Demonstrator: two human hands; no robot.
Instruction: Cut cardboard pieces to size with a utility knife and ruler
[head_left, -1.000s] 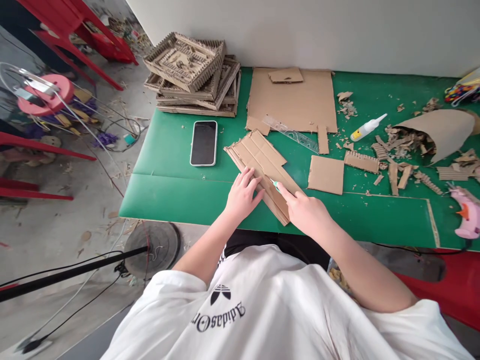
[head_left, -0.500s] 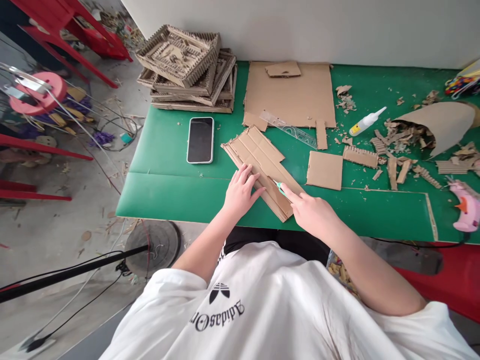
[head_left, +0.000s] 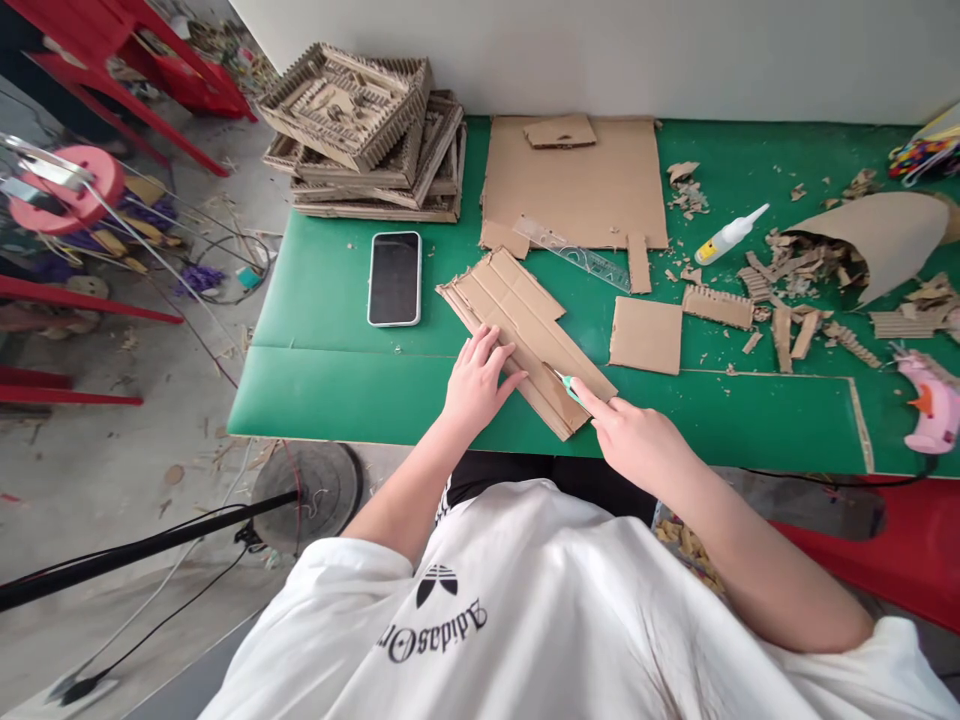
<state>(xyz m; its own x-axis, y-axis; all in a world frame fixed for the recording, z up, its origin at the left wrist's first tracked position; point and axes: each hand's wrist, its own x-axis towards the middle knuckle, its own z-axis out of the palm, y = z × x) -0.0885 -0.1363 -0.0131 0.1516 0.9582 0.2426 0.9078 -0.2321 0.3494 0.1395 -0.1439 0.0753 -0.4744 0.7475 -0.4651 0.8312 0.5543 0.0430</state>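
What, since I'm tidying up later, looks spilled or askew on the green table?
Cardboard scraps lie strewn around the mouth of the curled brown sheet at right, as if spilled. At back left, the stack of cardboard trays looks askew, its layers out of line.

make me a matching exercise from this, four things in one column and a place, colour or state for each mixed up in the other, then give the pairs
Column one
1. left hand
2. phone
3. glue gun
4. green-handled cutter

Column two
A. held in the right hand
B. pink, on the right side of the green table
C. resting on the creased cardboard
D. face up with a dark screen

Right pairs: 1-C, 2-D, 3-B, 4-A
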